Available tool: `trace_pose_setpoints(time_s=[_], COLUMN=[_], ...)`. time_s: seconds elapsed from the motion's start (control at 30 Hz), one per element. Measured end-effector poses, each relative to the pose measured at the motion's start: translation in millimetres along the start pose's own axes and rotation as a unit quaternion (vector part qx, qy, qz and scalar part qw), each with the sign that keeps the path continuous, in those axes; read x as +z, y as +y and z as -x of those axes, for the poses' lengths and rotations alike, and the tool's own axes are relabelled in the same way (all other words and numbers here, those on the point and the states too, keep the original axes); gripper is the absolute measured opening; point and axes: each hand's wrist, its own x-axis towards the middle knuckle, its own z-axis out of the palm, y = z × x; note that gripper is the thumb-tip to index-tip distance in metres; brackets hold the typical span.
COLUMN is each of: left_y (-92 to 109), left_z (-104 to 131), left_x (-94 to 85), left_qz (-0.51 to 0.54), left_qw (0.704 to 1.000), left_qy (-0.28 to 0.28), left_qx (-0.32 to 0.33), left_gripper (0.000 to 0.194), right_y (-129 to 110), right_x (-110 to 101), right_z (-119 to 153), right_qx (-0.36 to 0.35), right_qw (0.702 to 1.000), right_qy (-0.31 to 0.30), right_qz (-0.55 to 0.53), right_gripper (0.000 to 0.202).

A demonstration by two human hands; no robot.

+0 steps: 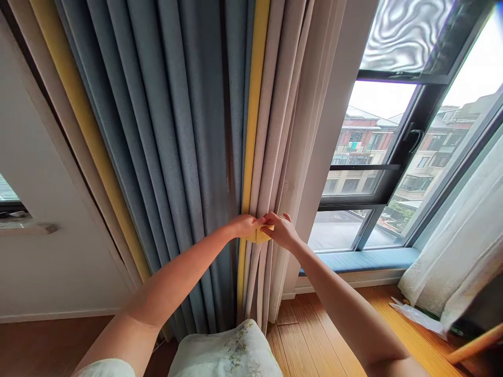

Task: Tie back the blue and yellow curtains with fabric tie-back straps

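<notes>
A yellow band (259,234) wraps around the front of the gathered beige curtain (271,157), beside its yellow edge strip. My left hand (245,226) has its fingers closed on the band's left part. At the band's right end, my right hand (282,229) pinches it between thumb and fingers, with the other fingers slightly raised. The two hands nearly meet at the front of the folds. The blue curtain (176,131) hangs in long folds to the left. Whatever part of the band lies behind the curtain is hidden.
A window (401,152) with a blue sill cushion (365,259) is at the right. Below my hands stands something covered in floral cloth (223,353). A white curtain (459,241) hangs at far right, beside a plastic bag (418,315) on the wooden floor (314,335).
</notes>
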Motion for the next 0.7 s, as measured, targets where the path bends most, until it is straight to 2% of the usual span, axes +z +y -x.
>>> trace_pose_setpoints(time_s=[0.17,0.23,0.27,0.33,0.37,0.4,0.43,0.47,0.5,0.53,0.57,0.63,0.7], left_y=[-1,-2,-2,-4,-5,-6,-7,-7,-7,-7,-6,-2,4], left_z=[2,1,1,1,1,1,2,2,2,2,2,3,5], left_x=[2.4,3.6,3.9,3.6,3.1,2.4,1.5,0.5,-0.5,-1.4,-2.3,-3.0,-1.8], left_qz=[-0.039,-0.041,-0.04,-0.033,-0.028,-0.025,-0.022,-0.018,-0.013,-0.009,-0.005,-0.007,-0.023], left_qw=[0.998,0.998,0.998,0.999,0.999,0.999,0.999,0.999,0.999,0.999,0.999,0.999,0.999], left_qy=[0.027,0.031,0.032,0.029,0.025,0.02,0.015,0.009,0.004,-0.001,-0.005,-0.006,0.005], left_qx=[0.039,0.034,0.031,0.025,0.023,0.022,0.023,0.026,0.029,0.033,0.037,0.042,0.039], left_gripper=[0.025,0.022,0.022,0.023,0.024,0.024,0.025,0.026,0.026,0.027,0.027,0.027,0.026], right_y=[-2,-1,1,5,7,7,7,6,3,-1,-5,-14,-21], right_x=[-3,-5,-5,0,6,14,23,33,44,55,65,81,93], right_z=[-3,0,4,18,27,37,47,56,63,68,70,67,59], right_qx=[-0.022,-0.038,-0.03,0.034,0.087,0.146,0.199,0.239,0.262,0.275,0.282,0.296,0.315], right_qw=[0.999,0.999,0.998,0.989,0.98,0.964,0.937,0.895,0.841,0.781,0.723,0.62,0.542], right_qy=[-0.02,0.008,0.047,0.133,0.148,0.132,0.078,0.007,-0.043,-0.058,-0.053,-0.002,0.045], right_qz=[0.021,0.021,0.011,-0.048,-0.105,-0.181,-0.275,-0.377,-0.472,-0.557,-0.628,-0.727,-0.778], right_gripper=[0.012,0.011,0.013,0.018,0.021,0.025,0.028,0.029,0.029,0.029,0.031,0.031,0.027])
